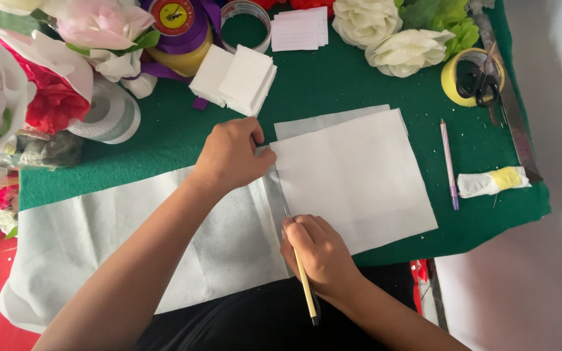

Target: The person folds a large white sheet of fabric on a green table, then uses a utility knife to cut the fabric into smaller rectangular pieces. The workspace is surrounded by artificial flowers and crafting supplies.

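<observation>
Worktop: green felt mat (333, 84) covering the table, its right edge and near right corner in view.

My left hand (232, 156): closed, knuckles up, pressing down on the left edge of a white square template (356, 175), at its far left corner. Fingertips curl under; what they pinch I cannot tell.

My right hand (317, 253): closed around a yellow pencil (304, 279), held upright-slanted, tip touching the near left corner of the template where it meets the sheet below. The pencil's dark end points toward me.

White square template: lies flat near the middle of the worktop, slightly turned, on top of a long white sheet (131, 240). The sheet runs from under the square out to the left edge of the mat and overhangs the near edge toward my lap. A strip of it shows beyond the square's far edge.

Other items:
- Stack of small white squares (235, 78), far side, just beyond my left hand.
- Second flat stack of white slips (299, 29), far edge.
- Clear tape ring (245, 23), beside those slips.
- Silver ribbon roll (108, 114), far left.
- Artificial flowers, pink, red and white (40, 71), far left corner.
- Two cream roses (385, 36) with green leaves, far right.
- Yellow tape roll (469, 77) with black-handled scissors (479, 81) resting on it, right edge.
- Metal ruler (508, 97) along the right edge.
- Purple pen (449, 162), right of the template, well apart from it.
- White and yellow wrapped roll (492, 182), near right corner.
</observation>
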